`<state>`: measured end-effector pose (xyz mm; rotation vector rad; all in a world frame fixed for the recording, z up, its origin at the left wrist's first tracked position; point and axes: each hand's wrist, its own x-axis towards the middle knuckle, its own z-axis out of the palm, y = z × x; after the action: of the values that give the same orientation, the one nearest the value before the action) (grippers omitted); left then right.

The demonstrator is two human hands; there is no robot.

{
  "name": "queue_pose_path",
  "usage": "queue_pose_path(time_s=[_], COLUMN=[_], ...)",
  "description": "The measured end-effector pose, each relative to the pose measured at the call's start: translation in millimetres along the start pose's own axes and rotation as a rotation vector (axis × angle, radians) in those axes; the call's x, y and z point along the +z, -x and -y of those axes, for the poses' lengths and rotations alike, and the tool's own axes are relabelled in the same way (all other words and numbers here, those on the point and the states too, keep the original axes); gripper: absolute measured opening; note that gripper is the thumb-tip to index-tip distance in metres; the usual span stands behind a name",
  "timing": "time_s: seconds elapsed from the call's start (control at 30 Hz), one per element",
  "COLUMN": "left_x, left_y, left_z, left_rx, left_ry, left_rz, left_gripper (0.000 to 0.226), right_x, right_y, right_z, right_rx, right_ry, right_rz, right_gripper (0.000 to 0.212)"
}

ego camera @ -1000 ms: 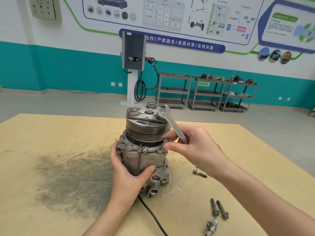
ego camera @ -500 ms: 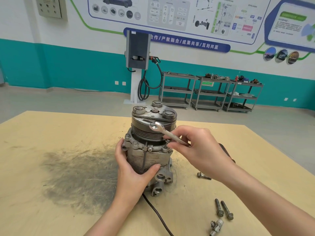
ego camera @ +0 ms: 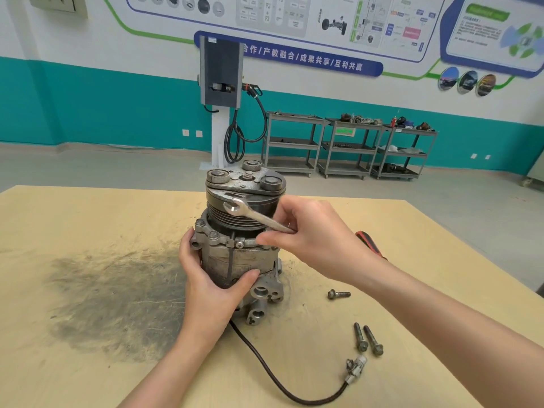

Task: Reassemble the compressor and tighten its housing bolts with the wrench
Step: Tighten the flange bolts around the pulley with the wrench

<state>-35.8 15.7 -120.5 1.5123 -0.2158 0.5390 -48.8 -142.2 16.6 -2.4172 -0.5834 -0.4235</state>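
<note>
Steel wrench point(ego camera: 253, 215) pinched by right hand point(ego camera: 312, 240), left hand point(ego camera: 210, 287) gripping compressor point(ego camera: 238, 245)

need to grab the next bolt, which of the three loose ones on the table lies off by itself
The bolt just right of the compressor base lies alone, roughly crosswise. The other two bolts lie side by side nearer the camera, by the connector.

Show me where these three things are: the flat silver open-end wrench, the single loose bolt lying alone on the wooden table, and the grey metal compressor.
Flat silver open-end wrench point(ego camera: 256, 217): head view, middle of its shaft.
Single loose bolt point(ego camera: 339, 294): head view, its shank.
Grey metal compressor point(ego camera: 215, 260): head view, housing side wall.
</note>
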Motion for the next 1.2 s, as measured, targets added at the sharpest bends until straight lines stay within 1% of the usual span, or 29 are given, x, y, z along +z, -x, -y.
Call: queue_pose_path(time_s=[0.17,0.23,0.3,0.37,0.43,0.5,0.57,0.63,0.7,0.87,0.97,1.1,1.2], left_x=[0.5,0.1,0.0,0.1,0.6,0.3,0.5,1.1,1.4,1.1,1.3,1.6,1.8], left_y=[0.3,-0.2,-0.6,-0.7,-0.9,-1.2,-1.2,-1.5,-1.9,-2.0,-2.1,-2.7,-2.7], left_z=[-2.1,-1.6,-0.2,0.8,1.9,4.2,4.3,4.3,3.8,2.6,3.2,3.6,3.5], left_rx=[0.003,0.012,0.020,0.020,0.026,0.033,0.031,0.036,0.042,0.042,0.054,0.069,0.069], left_ry=[-0.004,-0.015,-0.021,-0.003,0.009,0.010,0.015,0.016,0.018,0.013,0.001,0.007,0.013], left_rz=[0.002,0.002,0.007,0.006,0.004,-0.001,-0.001,-0.002,-0.003,-0.001,-0.001,-0.003,-0.003], left_gripper=[0.113,0.114,0.114,0.112,0.108,0.108,0.106,0.102,0.101,0.099,0.098,0.099,0.099], right_x=[-2.9,-13.2,-28.6,-41.0,-43.7,-37.9,-28.2,-18.2,-10.0,0.7,8.2,16.3,19.5], right_y=[-1.1,3.7,13.2,28.9,53.9,86.2,116.1,134.6,141.5,140.8,138.9,129.7,115.3], right_z=[1.6,0.2,-10.7,-32.9,-64.1,-95.0,-115.4,-121.0,-116.4,-100.3,-95.5,-102.3,-114.5], right_rx=[0.032,0.054,0.099,0.218,0.418,0.605,0.705,0.707,0.669,0.602,0.561,0.515,0.468], right_ry=[-0.010,-0.095,-0.173,-0.230,-0.260,-0.197,-0.063,0.116,0.258,0.411,0.490,0.534,0.569], right_rz=[0.011,0.001,-0.055,-0.091,-0.046,0.025,0.063,0.088,0.099,0.138,0.178,0.217,0.213], right_gripper=[0.032,0.032,0.041,0.044,0.040,0.040,0.040,0.047,0.054,0.059,0.055,0.041,0.035])
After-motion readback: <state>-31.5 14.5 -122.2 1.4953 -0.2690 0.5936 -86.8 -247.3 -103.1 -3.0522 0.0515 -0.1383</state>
